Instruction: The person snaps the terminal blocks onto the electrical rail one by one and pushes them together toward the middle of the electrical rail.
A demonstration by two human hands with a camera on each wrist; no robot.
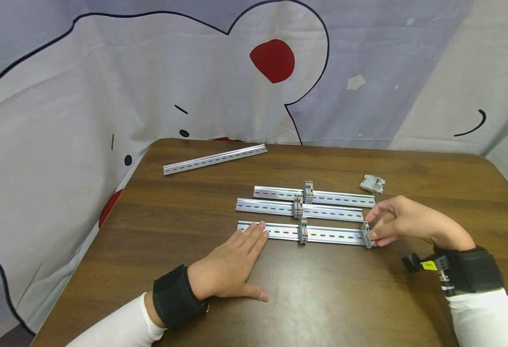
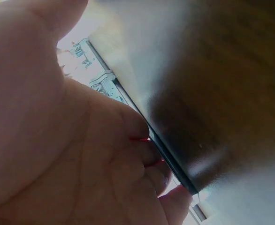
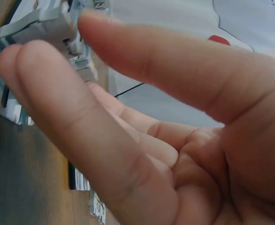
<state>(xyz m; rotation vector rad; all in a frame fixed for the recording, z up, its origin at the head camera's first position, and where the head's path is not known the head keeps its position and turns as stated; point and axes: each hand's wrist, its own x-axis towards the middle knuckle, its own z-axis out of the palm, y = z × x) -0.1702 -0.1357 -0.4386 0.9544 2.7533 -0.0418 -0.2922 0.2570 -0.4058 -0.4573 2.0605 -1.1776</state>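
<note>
My left hand (image 1: 232, 262) lies flat with straight fingers, its fingertips over the left end of the nearest slotted metal DIN rail (image 1: 332, 235). At that rail's right end, my right hand (image 1: 410, 221) holds a grey terminal block (image 1: 367, 234) between thumb and fingers. The right wrist view shows this block (image 3: 34, 30) at the thumb and fingertips. Another small group of terminal blocks (image 1: 303, 231) sits upright on the middle of the same rail. In the left wrist view the palm (image 2: 81, 150) hides much of the rail.
Behind lie two parallel DIN rails (image 1: 267, 206) (image 1: 345, 199), each bearing terminal blocks (image 1: 298, 207) (image 1: 308, 192) mid-length. A bare rail (image 1: 215, 160) lies slanted at the table's back left. Loose grey terminal blocks (image 1: 372, 183) lie beyond my right hand. A printed cloth (image 1: 150, 77) hangs behind the wooden table (image 1: 184, 207).
</note>
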